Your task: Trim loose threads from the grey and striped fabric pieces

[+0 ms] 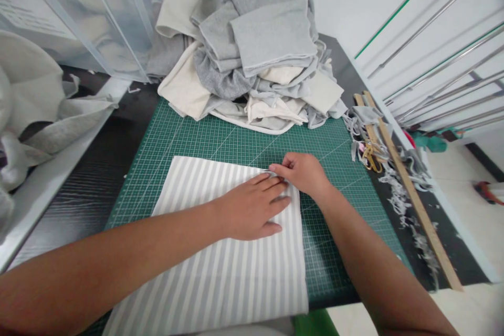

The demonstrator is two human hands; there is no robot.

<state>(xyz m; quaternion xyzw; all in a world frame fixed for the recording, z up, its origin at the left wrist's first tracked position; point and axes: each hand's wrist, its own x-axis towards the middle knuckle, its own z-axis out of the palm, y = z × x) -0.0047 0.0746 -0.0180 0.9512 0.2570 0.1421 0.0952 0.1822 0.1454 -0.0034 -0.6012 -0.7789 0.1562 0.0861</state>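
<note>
Striped cloth (220,252): grey-and-white piece lying flat on the green cutting mat (220,139), right under both your hands, stripes running away from you toward the far edge.
Left hand (252,207): fingers together and laid flat, palm down, pressing the cloth near its far right corner.
Right hand (303,173): just past your left fingertips, pinching the cloth's far edge at that corner between thumb and fingers.
Nearer hand: both are on it, but only your right has the edge itself.
Beyond your hands: pile of grey and cream fabric (252,52), well apart from the striped piece.
Off to your right: wooden ruler (409,189), scissors (372,157) and fabric scraps.
Hard to tell: your right fingertips hide the corner, so can't say if something small is held there too. Cloth's near edge is cut off.
</note>
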